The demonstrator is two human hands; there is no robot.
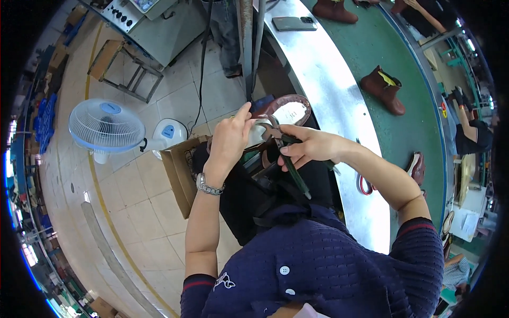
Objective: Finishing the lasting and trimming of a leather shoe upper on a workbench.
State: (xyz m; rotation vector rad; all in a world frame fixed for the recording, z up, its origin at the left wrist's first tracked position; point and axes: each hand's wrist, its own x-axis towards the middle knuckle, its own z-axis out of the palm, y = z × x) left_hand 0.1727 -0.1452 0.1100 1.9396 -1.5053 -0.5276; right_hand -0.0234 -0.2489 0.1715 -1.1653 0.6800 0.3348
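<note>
Pincers (293, 164) with dark green handles are in my right hand (310, 144), whose fingers wrap round them. Their metal jaws lie at the edge of a brown leather shoe (263, 110), sole side up, with a white insole board (291, 113) showing. My left hand (232, 137) grips the near left side of this shoe, its fingers close to the jaws. The shoe rests above my lap, and my hands cover its near part. Whether the jaws bite on leather cannot be made out.
A metal bench edge (352, 114) curves along my right, with a phone (294, 23) and red-handled scissors (365, 184) on it. Brown boots (383, 90) stand on the green conveyor belt (366, 58) beyond. To the left are a cardboard box (176, 177), a fan (107, 127) and a stool (119, 66).
</note>
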